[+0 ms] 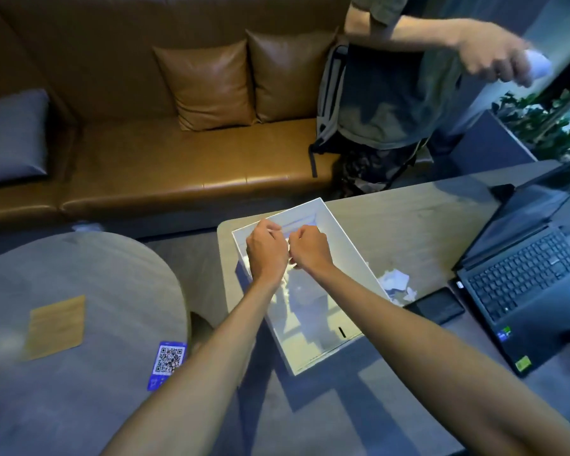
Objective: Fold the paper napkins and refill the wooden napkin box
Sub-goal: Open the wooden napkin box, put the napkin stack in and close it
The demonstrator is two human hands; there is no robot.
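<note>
A white rectangular open box (352, 245) lies on the grey table (408, 225). Both my hands are above it with fingers curled. My left hand (265, 250) and my right hand (310, 246) pinch a white paper napkin (287, 287) between them; the napkin hangs down over the box and is mostly hidden by my wrists. A crumpled white napkin (397, 283) lies on the table just right of the box. A flat wooden square (56, 325) rests on the round table at the left.
An open laptop (520, 278) and a black phone (436, 306) sit to the right of the box. A QR-code card (167, 363) lies on the round table (79, 274). A person (402, 77) stands behind the table by the brown sofa (178, 159).
</note>
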